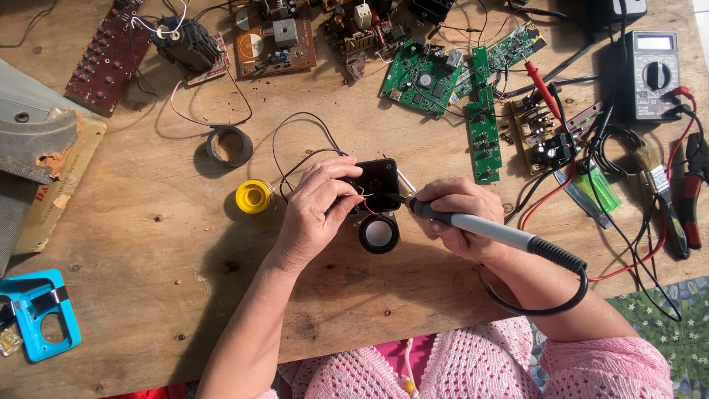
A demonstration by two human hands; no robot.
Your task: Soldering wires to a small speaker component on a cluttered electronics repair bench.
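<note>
Left hand (pixel 317 210): fingers curled, pinching thin red and black wires against the left edge of the small black plastic module (pixel 378 183) at table centre.

Right hand (pixel 459 220): fingers closed around the grey-handled soldering iron with black cord (pixel 487 230); its tip meets the module's right edge, where the wires end.

Round black speaker with silver cone (pixel 379 233): just near of the module, between the two hands, seemingly joined to it by the wires.

Yellow spool of solder (pixel 255 196): left of the left hand, close by.

Grey roll of tape (pixel 229 145): farther left and far.

Green circuit boards (pixel 425 77): far side, right of centre.

Brown circuit boards (pixel 275 37): far side, centre.

Grey multimeter with black dial (pixel 650 74): far right, its red probe (pixel 543 89) lying across the boards.

Paintbrush (pixel 657 177) and red-handled pliers (pixel 690 199): right edge.

Blue plastic frame (pixel 37 314): near left.

Wooden table (pixel 148 295): bears all of the above.

Hazards, as judged: the left fingertips sit very near the hot tip, so a slip could burn them; the iron could melt the wire insulation or module casing if it lingers; the looping black cord could snag and jerk the tip off the joint.
</note>
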